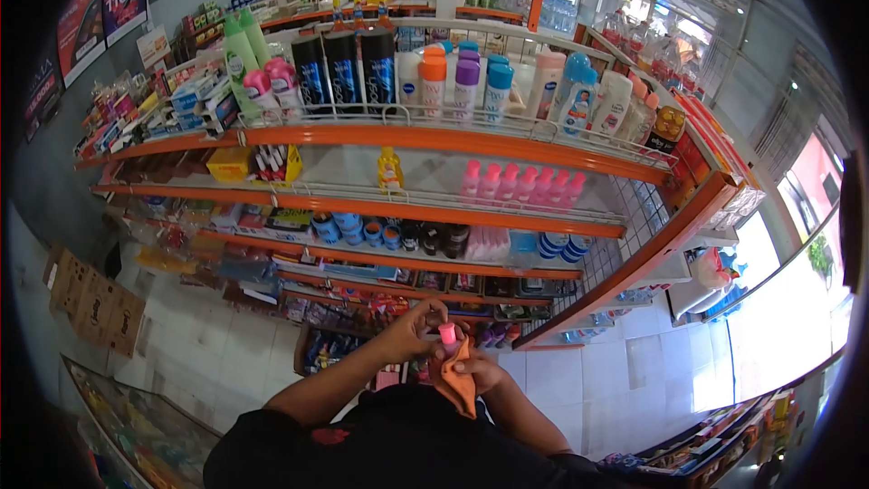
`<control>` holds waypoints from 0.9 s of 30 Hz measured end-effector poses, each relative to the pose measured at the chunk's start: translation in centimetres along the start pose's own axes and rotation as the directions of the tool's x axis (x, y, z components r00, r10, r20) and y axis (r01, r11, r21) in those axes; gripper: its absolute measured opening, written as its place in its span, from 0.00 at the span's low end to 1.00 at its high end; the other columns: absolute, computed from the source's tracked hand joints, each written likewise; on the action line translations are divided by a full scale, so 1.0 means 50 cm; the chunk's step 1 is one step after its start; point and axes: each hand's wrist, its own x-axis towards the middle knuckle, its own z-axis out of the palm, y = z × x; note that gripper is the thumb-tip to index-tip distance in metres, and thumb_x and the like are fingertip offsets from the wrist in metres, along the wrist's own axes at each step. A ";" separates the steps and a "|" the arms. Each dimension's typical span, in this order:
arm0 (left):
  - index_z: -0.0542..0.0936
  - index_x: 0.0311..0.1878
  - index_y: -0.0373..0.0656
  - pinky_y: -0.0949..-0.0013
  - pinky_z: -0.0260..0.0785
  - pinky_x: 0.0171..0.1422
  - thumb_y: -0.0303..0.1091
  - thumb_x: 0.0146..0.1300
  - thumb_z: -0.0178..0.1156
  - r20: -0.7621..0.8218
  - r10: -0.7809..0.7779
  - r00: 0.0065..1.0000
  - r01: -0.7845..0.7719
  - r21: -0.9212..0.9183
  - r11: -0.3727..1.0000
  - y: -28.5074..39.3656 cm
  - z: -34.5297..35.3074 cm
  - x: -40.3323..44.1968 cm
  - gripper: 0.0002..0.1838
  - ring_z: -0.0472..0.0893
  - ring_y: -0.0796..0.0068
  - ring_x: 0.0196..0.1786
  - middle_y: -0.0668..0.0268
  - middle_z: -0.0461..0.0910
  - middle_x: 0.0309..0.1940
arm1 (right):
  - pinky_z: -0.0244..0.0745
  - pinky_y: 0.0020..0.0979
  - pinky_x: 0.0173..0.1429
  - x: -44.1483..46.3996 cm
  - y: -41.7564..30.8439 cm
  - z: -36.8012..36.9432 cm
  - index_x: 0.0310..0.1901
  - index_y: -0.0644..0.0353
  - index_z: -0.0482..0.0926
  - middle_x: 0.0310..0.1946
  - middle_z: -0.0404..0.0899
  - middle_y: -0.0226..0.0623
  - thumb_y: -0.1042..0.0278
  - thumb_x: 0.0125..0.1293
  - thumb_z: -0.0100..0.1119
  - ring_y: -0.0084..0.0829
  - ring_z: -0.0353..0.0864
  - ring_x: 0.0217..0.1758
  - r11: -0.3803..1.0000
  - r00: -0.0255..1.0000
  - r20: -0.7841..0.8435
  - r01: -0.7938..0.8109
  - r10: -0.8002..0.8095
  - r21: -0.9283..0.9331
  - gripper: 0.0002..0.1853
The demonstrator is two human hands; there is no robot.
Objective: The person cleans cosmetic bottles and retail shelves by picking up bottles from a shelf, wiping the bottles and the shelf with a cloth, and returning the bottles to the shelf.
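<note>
A small bottle with a pink cap [447, 333] is upright in front of my chest, between my two hands. My left hand [415, 330] curls around the bottle from the left, fingers bent close to its cap. From the right, my right hand [482, 371] grips an orange cloth [455, 389], which is pressed against the lower bottle and hangs down below it. The cloth and fingers hide most of the bottle's body. Similar pink bottles [525, 186] stand in a row on the second shelf, with a yellow bottle [390, 168] to their left.
An orange-edged shelf unit [434, 134] spans the space ahead. Black spray cans [341, 71] and other toiletries line its top behind a wire rail. Cardboard boxes [98, 308] stand on the tiled floor at left. Glass cases [118, 417] flank me at the lower corners.
</note>
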 end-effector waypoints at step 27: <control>0.85 0.59 0.43 0.53 0.62 0.80 0.40 0.53 0.83 -0.036 0.133 0.990 -0.127 0.137 0.982 0.070 -0.014 -0.131 0.30 0.70 0.59 0.76 0.63 0.76 0.63 | 0.76 0.36 0.68 0.078 0.041 0.062 0.68 0.67 0.72 0.57 0.82 0.38 0.69 0.59 0.75 0.31 0.82 0.62 0.889 0.966 -0.248 -0.177 0.075 -0.422 0.35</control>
